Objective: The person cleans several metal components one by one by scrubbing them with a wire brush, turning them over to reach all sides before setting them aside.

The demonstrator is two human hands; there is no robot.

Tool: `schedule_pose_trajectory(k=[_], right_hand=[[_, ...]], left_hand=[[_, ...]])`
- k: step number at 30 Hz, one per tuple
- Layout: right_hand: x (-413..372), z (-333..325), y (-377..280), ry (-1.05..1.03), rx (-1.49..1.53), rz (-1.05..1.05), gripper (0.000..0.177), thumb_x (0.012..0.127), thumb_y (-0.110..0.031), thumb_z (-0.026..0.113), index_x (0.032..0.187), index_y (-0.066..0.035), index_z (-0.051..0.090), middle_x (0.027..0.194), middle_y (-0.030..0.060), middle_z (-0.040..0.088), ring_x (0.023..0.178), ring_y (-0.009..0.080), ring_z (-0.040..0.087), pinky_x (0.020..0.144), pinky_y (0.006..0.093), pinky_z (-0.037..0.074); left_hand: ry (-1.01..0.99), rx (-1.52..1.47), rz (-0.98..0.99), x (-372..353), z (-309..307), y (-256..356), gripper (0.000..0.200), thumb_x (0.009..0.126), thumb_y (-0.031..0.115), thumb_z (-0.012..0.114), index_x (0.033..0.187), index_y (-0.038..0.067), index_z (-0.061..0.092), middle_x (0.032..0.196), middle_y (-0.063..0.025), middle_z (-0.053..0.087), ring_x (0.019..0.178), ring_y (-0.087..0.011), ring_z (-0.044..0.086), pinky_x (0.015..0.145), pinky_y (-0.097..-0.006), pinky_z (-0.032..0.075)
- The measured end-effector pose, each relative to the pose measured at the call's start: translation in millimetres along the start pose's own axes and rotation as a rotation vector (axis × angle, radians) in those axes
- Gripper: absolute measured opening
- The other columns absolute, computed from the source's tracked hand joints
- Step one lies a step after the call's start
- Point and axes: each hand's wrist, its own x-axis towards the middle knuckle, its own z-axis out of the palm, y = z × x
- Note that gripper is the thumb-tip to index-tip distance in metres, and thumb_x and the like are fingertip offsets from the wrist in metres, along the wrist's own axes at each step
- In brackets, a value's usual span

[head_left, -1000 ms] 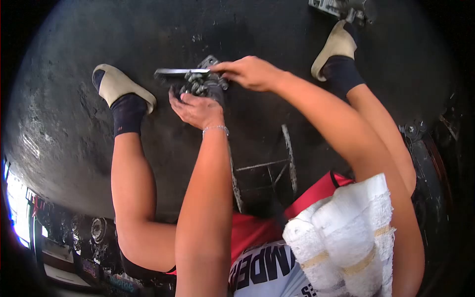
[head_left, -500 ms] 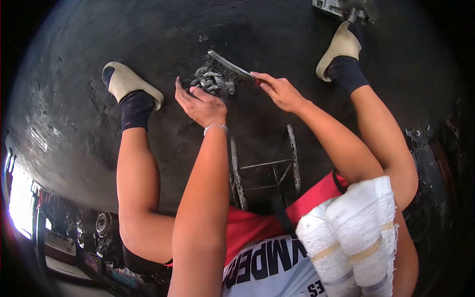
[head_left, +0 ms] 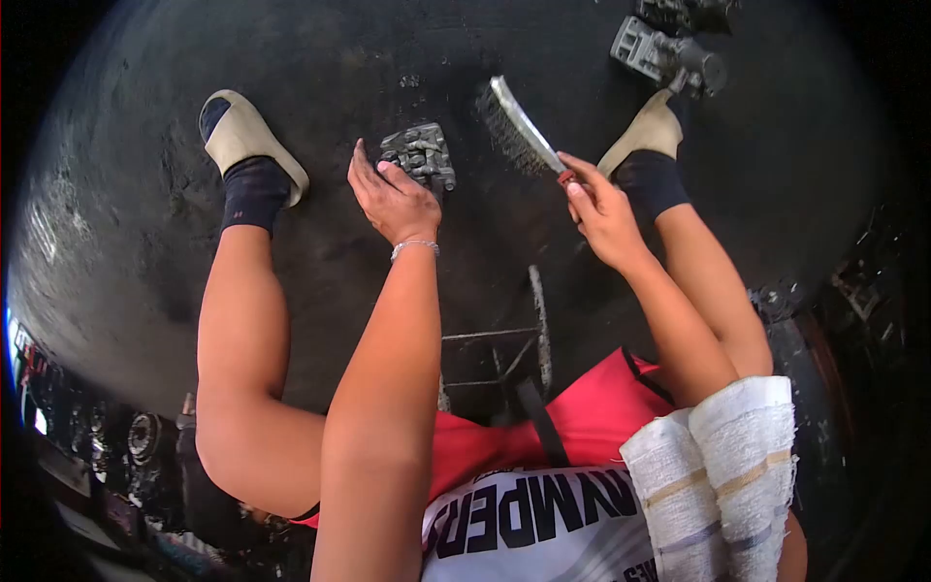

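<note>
My right hand (head_left: 601, 209) is closed round the red handle of a wire brush (head_left: 524, 126). The brush is held above the dark floor, its dark bristles facing left and down, apart from the metal part. My left hand (head_left: 393, 199) is at the near left side of a grey cast metal part (head_left: 422, 153) with raised ridges. Its fingers point up and the thumb lies against the part; the far side of the grip is hidden.
Another metal part (head_left: 669, 58) lies at the upper right beside my right shoe (head_left: 645, 131). My left shoe (head_left: 247, 145) is at the left. A worn metal frame (head_left: 541, 325) stands between my legs. Machine parts (head_left: 145, 438) lie at the lower left.
The brush has moved right, off the metal part, with my right hand. My left hand has stayed beside the part, which now shows more clearly. The view has shifted slightly.
</note>
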Motion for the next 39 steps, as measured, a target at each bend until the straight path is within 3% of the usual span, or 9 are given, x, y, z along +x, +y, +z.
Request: schedule_pose_trajectory(k=[3, 6, 12, 19, 24, 28, 31, 37, 39], right_hand=[[3, -8, -70, 0.012, 0.004, -0.003, 0.031, 0.092, -0.015, 0.049, 0.122, -0.009, 0.054, 0.091, 0.0138, 0.066, 0.077, 0.0221, 0.065, 0.065, 0.0317, 0.047], [19, 20, -114, -0.060, -0.473, -0.345, 0.026, 0.088, -0.015, 0.049, 0.112, -0.008, 0.059, 0.082, 0.0186, 0.065, 0.075, 0.0357, 0.063, 0.068, 0.0432, 0.048], [36, 50, -154, -0.163, -0.882, -0.310, 0.023, 0.087, -0.010, 0.048, 0.106, -0.006, 0.060, 0.081, 0.0236, 0.062, 0.081, 0.0413, 0.060, 0.072, 0.0482, 0.048], [85, 89, -167, -0.288, -0.994, -0.190, 0.027, 0.086, -0.011, 0.047, 0.109, -0.006, 0.061, 0.092, 0.0230, 0.064, 0.091, 0.0379, 0.061, 0.079, 0.0444, 0.048], [69, 32, -166, -0.356, -0.796, -0.176, 0.027, 0.086, -0.014, 0.050, 0.109, -0.003, 0.061, 0.098, 0.0212, 0.064, 0.095, 0.0370, 0.060, 0.081, 0.0422, 0.047], [77, 59, -171, -0.329, -0.887, -0.194, 0.028, 0.086, -0.015, 0.049, 0.107, -0.003, 0.062, 0.098, 0.0216, 0.064, 0.093, 0.0374, 0.061, 0.081, 0.0409, 0.048], [117, 86, -163, -0.427, -1.040, 0.057, 0.029, 0.086, -0.016, 0.047, 0.106, -0.004, 0.063, 0.098, 0.0203, 0.064, 0.093, 0.0356, 0.062, 0.080, 0.0408, 0.048], [78, 53, -175, -0.396, -0.908, -0.120, 0.031, 0.085, -0.016, 0.047, 0.108, -0.003, 0.063, 0.098, 0.0198, 0.065, 0.094, 0.0355, 0.061, 0.081, 0.0411, 0.049], [109, 83, -165, -0.517, -0.974, 0.050, 0.034, 0.077, -0.007, 0.047, 0.107, -0.001, 0.063, 0.078, 0.0243, 0.065, 0.064, 0.0317, 0.066, 0.060, 0.0407, 0.052]], left_hand=[[0.025, -0.010, -0.032, 1, 2, -1, 0.041, 0.090, 0.018, 0.036, 0.125, -0.002, 0.046, 0.124, -0.0201, 0.047, 0.113, -0.0374, 0.047, 0.096, -0.0415, 0.038], [0.052, -0.015, -0.044, 0, 1, 0, 0.042, 0.091, 0.018, 0.036, 0.128, 0.000, 0.042, 0.127, -0.0189, 0.046, 0.114, -0.0375, 0.046, 0.096, -0.0425, 0.036], [0.079, -0.045, -0.039, 3, 3, -2, 0.045, 0.091, 0.019, 0.036, 0.133, 0.001, 0.036, 0.131, -0.0198, 0.042, 0.118, -0.0380, 0.041, 0.099, -0.0437, 0.033], [0.024, -0.047, -0.039, -2, 1, -1, 0.048, 0.092, 0.023, 0.037, 0.135, 0.001, 0.034, 0.133, -0.0206, 0.040, 0.119, -0.0388, 0.039, 0.099, -0.0451, 0.033], [0.009, -0.053, -0.049, 0, -2, 4, 0.047, 0.093, 0.025, 0.035, 0.134, 0.001, 0.034, 0.133, -0.0200, 0.040, 0.120, -0.0383, 0.040, 0.100, -0.0440, 0.032], [-0.003, -0.048, -0.070, 1, -2, 3, 0.046, 0.095, 0.026, 0.033, 0.133, 0.000, 0.035, 0.133, -0.0198, 0.040, 0.121, -0.0375, 0.040, 0.101, -0.0438, 0.031], [-0.020, -0.050, -0.073, 2, -3, 7, 0.047, 0.095, 0.027, 0.032, 0.133, 0.000, 0.035, 0.132, -0.0201, 0.041, 0.121, -0.0385, 0.040, 0.101, -0.0439, 0.031], [-0.017, -0.043, -0.075, 0, -3, 4, 0.047, 0.094, 0.027, 0.033, 0.134, 0.001, 0.034, 0.132, -0.0198, 0.041, 0.121, -0.0374, 0.040, 0.102, -0.0436, 0.031], [-0.025, -0.035, -0.064, 0, -2, 3, 0.046, 0.094, 0.024, 0.035, 0.134, 0.001, 0.034, 0.132, -0.0195, 0.041, 0.122, -0.0373, 0.040, 0.102, -0.0430, 0.031]])
